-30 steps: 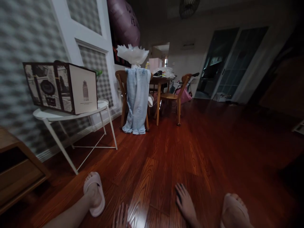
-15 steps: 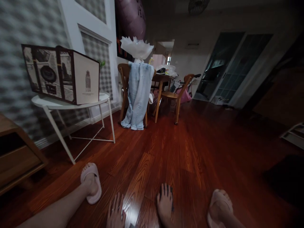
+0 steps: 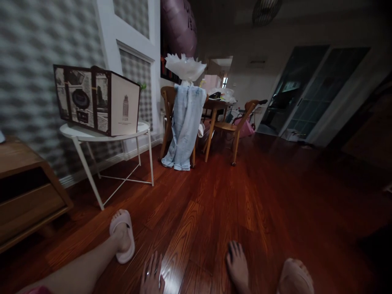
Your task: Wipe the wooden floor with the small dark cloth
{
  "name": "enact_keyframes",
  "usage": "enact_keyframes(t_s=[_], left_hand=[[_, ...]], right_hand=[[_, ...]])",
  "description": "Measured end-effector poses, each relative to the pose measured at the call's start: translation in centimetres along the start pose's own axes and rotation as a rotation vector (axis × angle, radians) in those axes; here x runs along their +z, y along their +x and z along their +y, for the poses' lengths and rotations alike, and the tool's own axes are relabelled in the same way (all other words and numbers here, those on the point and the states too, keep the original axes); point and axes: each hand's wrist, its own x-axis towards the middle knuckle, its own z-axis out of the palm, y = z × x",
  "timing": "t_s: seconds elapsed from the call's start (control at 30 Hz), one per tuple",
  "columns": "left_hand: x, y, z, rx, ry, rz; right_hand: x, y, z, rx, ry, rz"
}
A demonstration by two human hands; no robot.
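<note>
My left hand is low in the head view, palm down over the dark red wood floor. Its fingers are stretched out, a ring shows on one of them, and nothing is held. A bright glare lies on the boards beside it. Farther right, my right hand is also palm down over the floor with fingers extended. A dark patch shows along its left fingers; whether that is shadow or a thing, I cannot make out. Whether either palm touches the boards is unclear. My feet, in a left slipper and a right slipper, stand wide on either side.
A white side table at left carries a printed box. Wooden drawers stand nearer. Light blue jeans hang over a chair by the dining table; another chair stands right of it. Glass sliding doors are behind.
My right hand has moved right, away from my left hand. My left hand stays nearly where it was. The whole view has shifted, so the furniture appears farther right.
</note>
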Motion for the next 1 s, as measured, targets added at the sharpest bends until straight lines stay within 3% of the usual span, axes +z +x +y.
enact_keyframes(t_s=[0.07, 0.13, 0.2, 0.27, 0.33, 0.5, 0.57, 0.63, 0.7, 0.77, 0.9, 1.0], left_hand=[[0.5, -2.1, 1.3, -0.001, -0.001, 0.004], [1.0, -4.8, 3.2, 0.002, -0.006, 0.0], [1.3, -7.6, 5.3, 0.011, -0.011, -0.013], [1.4, -9.8, 7.1, 0.02, 0.006, -0.011], [1.3, -11.1, 8.3, 0.028, 0.047, 0.011], [1.6, -11.4, 8.5, 0.047, 0.111, 0.034], [2.1, -11.4, 8.2, 0.055, 0.121, 0.034], [2.7, -11.5, 7.9, 0.064, 0.13, 0.045], [3.1, -11.6, 7.8, 0.071, 0.135, 0.063], [3.1, -11.6, 7.8, 0.08, 0.138, 0.078], [2.1, -11.4, 8.2, 0.067, 0.149, 0.059], [1.1, -11.2, 8.5, 0.051, 0.16, 0.033]], right_hand=[[0.2, -0.4, 3.8, 0.135, -0.037, 0.104], [0.7, -1.5, 5.1, 0.26, -0.056, 0.207], [1.1, -2.7, 3.6, 0.369, -0.072, 0.307], [1.4, -3.6, 0.0, 0.385, -0.07, 0.34], [1.6, -4.3, -4.5, 0.275, -0.032, 0.245], [2.5, -6.5, -14.9, -0.1, 0.094, -0.19], [2.8, -7.3, -17.3, -0.265, 0.146, -0.271], [2.8, -7.1, -18.0, -0.458, 0.198, -0.329], [2.2, -5.7, -16.5, -0.605, 0.224, -0.375], [1.2, -3.4, -12.8, -0.587, 0.202, -0.351], [-0.8, 0.1, -0.9, -0.169, 0.046, -0.116], [-1.6, -0.3, 7.0, 0.081, -0.041, 0.008]])
